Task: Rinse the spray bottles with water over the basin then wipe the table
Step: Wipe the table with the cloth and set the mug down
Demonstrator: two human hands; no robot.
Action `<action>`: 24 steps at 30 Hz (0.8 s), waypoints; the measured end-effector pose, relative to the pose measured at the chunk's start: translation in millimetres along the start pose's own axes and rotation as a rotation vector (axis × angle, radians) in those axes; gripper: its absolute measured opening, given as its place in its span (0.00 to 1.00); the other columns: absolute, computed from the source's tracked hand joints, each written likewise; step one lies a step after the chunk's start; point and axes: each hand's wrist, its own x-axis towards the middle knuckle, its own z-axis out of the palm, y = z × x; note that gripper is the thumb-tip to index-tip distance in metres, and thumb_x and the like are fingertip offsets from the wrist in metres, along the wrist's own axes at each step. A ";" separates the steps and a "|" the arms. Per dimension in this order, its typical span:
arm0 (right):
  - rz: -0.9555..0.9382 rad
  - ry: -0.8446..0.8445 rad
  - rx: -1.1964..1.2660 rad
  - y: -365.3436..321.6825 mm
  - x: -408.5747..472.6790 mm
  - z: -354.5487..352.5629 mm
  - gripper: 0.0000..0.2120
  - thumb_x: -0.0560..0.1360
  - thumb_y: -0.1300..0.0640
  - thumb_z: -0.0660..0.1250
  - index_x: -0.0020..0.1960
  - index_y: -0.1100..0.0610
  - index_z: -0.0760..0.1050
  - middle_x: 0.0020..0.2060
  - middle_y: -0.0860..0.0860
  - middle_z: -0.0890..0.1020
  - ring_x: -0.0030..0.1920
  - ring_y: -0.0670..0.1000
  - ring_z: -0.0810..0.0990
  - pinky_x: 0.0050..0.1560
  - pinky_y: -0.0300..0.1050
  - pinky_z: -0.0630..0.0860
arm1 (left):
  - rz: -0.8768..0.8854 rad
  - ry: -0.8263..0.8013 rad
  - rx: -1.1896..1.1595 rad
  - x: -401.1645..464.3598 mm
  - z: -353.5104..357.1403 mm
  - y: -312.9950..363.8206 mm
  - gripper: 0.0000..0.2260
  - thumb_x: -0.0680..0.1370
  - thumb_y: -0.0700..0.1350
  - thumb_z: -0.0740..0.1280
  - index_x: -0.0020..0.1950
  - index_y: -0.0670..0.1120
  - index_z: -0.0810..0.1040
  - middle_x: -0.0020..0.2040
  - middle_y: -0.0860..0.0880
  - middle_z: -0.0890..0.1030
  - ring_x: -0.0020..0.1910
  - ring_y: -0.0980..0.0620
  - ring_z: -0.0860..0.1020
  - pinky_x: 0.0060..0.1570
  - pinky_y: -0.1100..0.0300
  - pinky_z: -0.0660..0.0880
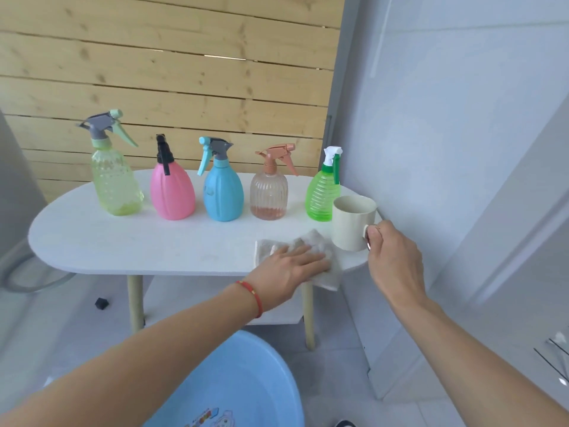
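Several spray bottles stand in a row along the back of the white oval table (123, 245): a pale yellow-green one (115, 183), a pink one (171, 192), a blue one (222, 192), a clear peach one (268, 192) and a bright green one (321, 192). My left hand (292, 266) lies flat with straight fingers on a grey-white cloth (320, 241) near the table's front right edge. My right hand (391, 254) pinches the handle of a cream mug (352, 221) standing just right of the cloth. A blue basin (246, 383) sits on the floor below.
A grey wall and white door close in on the table's right end. Wooden slats run behind the table. A small black object (102, 302) lies on the floor at left, by a grey hose (30, 285). The table has a lower shelf (277, 315).
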 end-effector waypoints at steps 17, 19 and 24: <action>0.147 -0.180 0.097 -20.9 -7.4 13.5 0.22 0.81 0.42 0.58 0.64 0.57 0.73 0.55 0.56 0.82 0.55 0.64 0.78 0.52 0.57 0.74 | -0.940 -0.007 0.084 -158.3 -63.8 -117.9 0.20 0.85 0.54 0.52 0.74 0.51 0.69 0.73 0.51 0.71 0.72 0.45 0.68 0.66 0.43 0.67; 0.130 -0.079 0.140 -27.7 -10.4 5.6 0.28 0.76 0.40 0.57 0.69 0.56 0.70 0.61 0.55 0.79 0.59 0.62 0.78 0.54 0.58 0.72 | -1.031 -0.039 0.088 -156.9 -61.5 -129.5 0.20 0.84 0.54 0.51 0.74 0.53 0.68 0.74 0.52 0.69 0.74 0.47 0.66 0.68 0.41 0.63; -0.088 0.119 0.187 -37.8 -17.8 -5.4 0.20 0.74 0.45 0.56 0.63 0.52 0.70 0.59 0.52 0.75 0.52 0.58 0.77 0.49 0.57 0.74 | -1.210 -0.069 0.084 -146.2 -59.5 -151.0 0.18 0.83 0.51 0.50 0.69 0.50 0.71 0.71 0.50 0.71 0.72 0.44 0.65 0.68 0.39 0.61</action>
